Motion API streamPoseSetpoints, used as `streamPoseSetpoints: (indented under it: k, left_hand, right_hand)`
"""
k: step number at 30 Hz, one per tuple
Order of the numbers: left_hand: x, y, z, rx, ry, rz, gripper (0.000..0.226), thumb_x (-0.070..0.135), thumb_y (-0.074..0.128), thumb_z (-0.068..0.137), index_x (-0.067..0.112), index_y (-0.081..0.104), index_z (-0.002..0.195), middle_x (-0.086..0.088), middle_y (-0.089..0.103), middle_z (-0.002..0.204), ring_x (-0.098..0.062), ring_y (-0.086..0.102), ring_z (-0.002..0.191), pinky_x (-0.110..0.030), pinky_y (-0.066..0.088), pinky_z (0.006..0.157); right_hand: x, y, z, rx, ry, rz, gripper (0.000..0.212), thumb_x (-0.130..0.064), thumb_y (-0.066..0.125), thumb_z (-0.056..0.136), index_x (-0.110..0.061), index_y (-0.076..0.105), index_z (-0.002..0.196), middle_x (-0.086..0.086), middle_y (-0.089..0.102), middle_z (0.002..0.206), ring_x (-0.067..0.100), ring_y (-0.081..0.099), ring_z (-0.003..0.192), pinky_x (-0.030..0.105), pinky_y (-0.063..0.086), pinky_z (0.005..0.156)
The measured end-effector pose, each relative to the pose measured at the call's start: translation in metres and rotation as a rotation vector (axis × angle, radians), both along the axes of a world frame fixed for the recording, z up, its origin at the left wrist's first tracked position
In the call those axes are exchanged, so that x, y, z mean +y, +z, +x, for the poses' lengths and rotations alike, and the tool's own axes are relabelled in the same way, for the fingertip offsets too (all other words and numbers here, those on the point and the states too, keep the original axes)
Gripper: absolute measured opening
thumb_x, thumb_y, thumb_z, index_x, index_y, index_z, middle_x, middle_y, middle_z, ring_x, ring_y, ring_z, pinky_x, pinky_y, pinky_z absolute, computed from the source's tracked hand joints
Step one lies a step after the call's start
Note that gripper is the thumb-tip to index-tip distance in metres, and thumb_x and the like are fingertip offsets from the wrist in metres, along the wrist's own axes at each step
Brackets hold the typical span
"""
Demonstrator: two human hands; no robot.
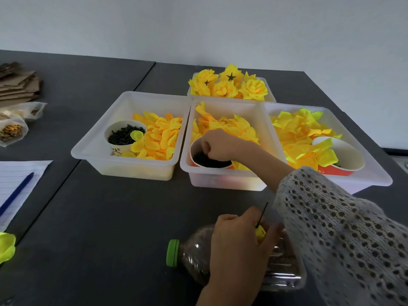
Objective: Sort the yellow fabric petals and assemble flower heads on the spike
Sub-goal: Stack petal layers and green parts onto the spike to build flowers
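My left hand (236,246) grips a thin black spike (265,209) with a small yellow petal piece (261,233) at its base, just above a lying bottle. My right hand (217,144), in a knit sleeve, reaches into a paper cup (193,149) of small black pieces (207,162) in the middle tray (220,182). Its fingertips are bunched down among the pieces. Yellow fabric petals (234,125) fill that tray. The left tray (123,168) and right tray (375,173) also hold petals and a cup each. Finished yellow flower heads (227,86) fill the back tray.
A clear plastic bottle (192,255) with a green cap (172,252) lies on the dark table under my left hand. At the left are lined paper (13,173) with a blue pen (16,193), plastic bags (13,127), cardboard (17,85) and a yellow-green flower (5,246).
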State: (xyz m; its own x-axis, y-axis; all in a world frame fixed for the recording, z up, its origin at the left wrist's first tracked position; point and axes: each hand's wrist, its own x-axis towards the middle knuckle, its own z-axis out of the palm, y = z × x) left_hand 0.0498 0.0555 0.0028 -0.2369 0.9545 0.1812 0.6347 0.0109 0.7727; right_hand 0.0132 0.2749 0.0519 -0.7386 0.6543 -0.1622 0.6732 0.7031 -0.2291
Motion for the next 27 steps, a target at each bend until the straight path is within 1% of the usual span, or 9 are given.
streamPoseSetpoints:
  k: [1, 3, 6, 9, 11, 14, 20, 24, 27]
  left_hand:
    - [0.000, 0.000, -0.001, -0.002, -0.002, -0.012, 0.044, 0.074, 0.037, 0.073, 0.032, 0.047, 0.081, 0.018, 0.055, 0.075, -0.003, 0.045, 0.089, -0.018, 0.037, 0.072]
    - [0.001, 0.000, -0.001, -0.008, -0.005, -0.036, 0.044, 0.075, 0.036, 0.073, 0.035, 0.046, 0.086, 0.020, 0.054, 0.075, 0.000, 0.044, 0.091, -0.015, 0.034, 0.072]
    - [0.001, 0.001, -0.003, 0.009, -0.008, -0.054, 0.045, 0.076, 0.033, 0.074, 0.036, 0.045, 0.090, 0.020, 0.056, 0.076, 0.001, 0.047, 0.089, -0.020, 0.042, 0.078]
    - [0.002, 0.002, -0.003, 0.004, -0.032, -0.075, 0.042, 0.075, 0.032, 0.075, 0.037, 0.047, 0.085, 0.020, 0.059, 0.078, 0.000, 0.054, 0.087, -0.023, 0.048, 0.081]
    - [0.003, 0.004, -0.003, 0.006, -0.038, -0.074, 0.038, 0.074, 0.034, 0.075, 0.039, 0.047, 0.079, 0.021, 0.060, 0.078, 0.000, 0.057, 0.084, -0.023, 0.050, 0.081]
    - [0.002, 0.003, -0.003, 0.010, -0.026, -0.028, 0.041, 0.073, 0.035, 0.077, 0.035, 0.048, 0.080, 0.019, 0.061, 0.072, -0.002, 0.059, 0.078, -0.026, 0.052, 0.074]
    - [0.003, 0.003, -0.003, 0.018, -0.018, 0.001, 0.041, 0.073, 0.035, 0.076, 0.035, 0.048, 0.084, 0.019, 0.062, 0.072, 0.000, 0.060, 0.074, -0.027, 0.054, 0.072]
    - [0.003, 0.006, -0.001, 0.029, 0.007, 0.003, 0.037, 0.070, 0.039, 0.076, 0.034, 0.050, 0.075, 0.019, 0.060, 0.069, -0.001, 0.059, 0.071, -0.024, 0.053, 0.070]
    - [0.003, 0.007, 0.000, 0.031, 0.006, 0.025, 0.038, 0.069, 0.038, 0.078, 0.034, 0.052, 0.079, 0.017, 0.059, 0.069, -0.005, 0.058, 0.070, -0.028, 0.052, 0.068]
  right_hand:
    - [0.000, 0.005, 0.002, 0.076, -0.023, 0.000, 0.012, -0.001, 0.057, 0.083, -0.009, 0.065, 0.085, 0.006, 0.064, 0.093, 0.018, 0.059, 0.088, 0.026, 0.045, 0.071]
    - [-0.006, 0.023, 0.009, 0.337, -0.061, -0.083, 0.010, -0.003, 0.060, 0.081, -0.010, 0.065, 0.085, 0.000, 0.061, 0.081, 0.010, 0.054, 0.074, 0.023, 0.043, 0.067]
    - [-0.025, 0.059, 0.027, 0.784, -0.116, -0.384, 0.020, 0.007, 0.054, 0.084, -0.012, 0.060, 0.081, 0.003, 0.056, 0.071, 0.011, 0.051, 0.063, 0.019, 0.041, 0.056]
    - [-0.052, 0.081, 0.062, 1.061, -0.107, -0.798, 0.019, 0.006, 0.046, 0.090, -0.010, 0.053, 0.084, 0.006, 0.051, 0.070, 0.017, 0.051, 0.062, 0.023, 0.038, 0.054]
    - [-0.073, 0.084, 0.089, 1.102, -0.096, -1.054, 0.013, 0.002, 0.048, 0.089, -0.010, 0.050, 0.087, 0.004, 0.049, 0.068, 0.017, 0.049, 0.060, 0.022, 0.039, 0.054]
    - [-0.101, 0.080, 0.121, 1.017, -0.131, -1.225, 0.014, -0.003, 0.054, 0.082, -0.010, 0.050, 0.094, 0.004, 0.049, 0.069, 0.016, 0.046, 0.059, 0.020, 0.042, 0.053]
    - [-0.122, 0.066, 0.158, 1.023, -0.164, -1.401, 0.024, -0.006, 0.059, 0.081, -0.014, 0.049, 0.102, 0.005, 0.047, 0.073, 0.014, 0.044, 0.059, 0.019, 0.041, 0.054]
    - [-0.127, 0.052, 0.157, 1.020, -0.167, -1.465, 0.028, -0.006, 0.060, 0.082, -0.014, 0.049, 0.107, 0.008, 0.048, 0.076, 0.013, 0.044, 0.059, 0.019, 0.043, 0.055]
    - [-0.129, 0.046, 0.150, 1.017, -0.160, -1.484, 0.029, -0.007, 0.060, 0.082, -0.013, 0.046, 0.108, 0.004, 0.051, 0.074, 0.012, 0.045, 0.058, 0.020, 0.042, 0.054]
